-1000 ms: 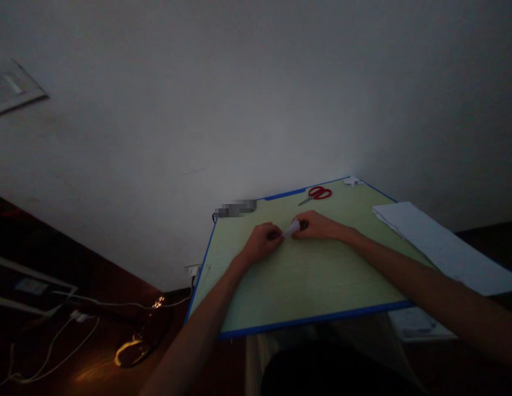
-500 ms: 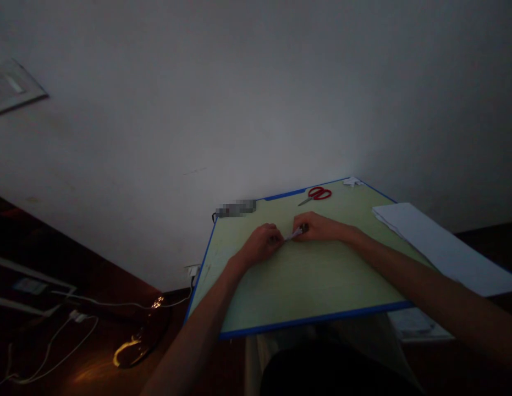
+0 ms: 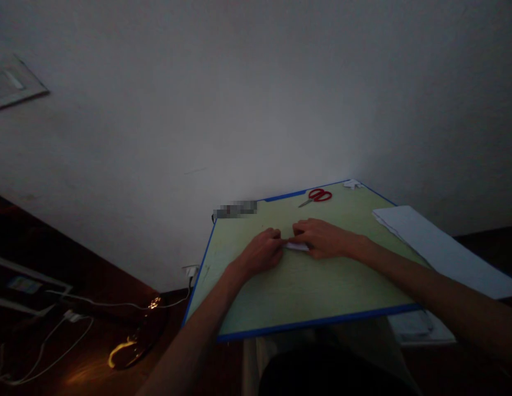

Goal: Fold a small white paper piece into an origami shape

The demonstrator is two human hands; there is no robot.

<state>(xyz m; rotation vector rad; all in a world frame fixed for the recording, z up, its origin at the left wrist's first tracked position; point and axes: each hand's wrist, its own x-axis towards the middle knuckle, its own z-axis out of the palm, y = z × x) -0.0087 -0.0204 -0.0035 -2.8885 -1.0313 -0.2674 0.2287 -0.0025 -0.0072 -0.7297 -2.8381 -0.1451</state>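
So both hands are right around the middle of the desk (image 3: pixel 276 300), working on a tiny bit of folded white paper (image 3: pixel 296 247). It's sitting between them, well in from the near edge, and fingers hide part of it. The left hand (image 3: pixel 264 248) has its fingers curled in at the paper's left end, but honestly can't tell if it's pinching it or just pressing. The right hand (image 3: pixel 320 237) is bent over the other end, thumb side stretched toward the left one so they're pretty much touching. Fingertips are covered there too, so no clue how firm the hold is.

Red-handled scissors (image 3: pixel 320 195) are lying by the far edge, blades pointing left and toward the near side. Some white paper scraps (image 3: pixel 352 184) are bunched in the far right corner, and a pile of bigger white sheets (image 3: pixel 439 247) hangs out over the right edge. Far left corner has something pixelated (image 3: pixel 235 209), can't make it out.
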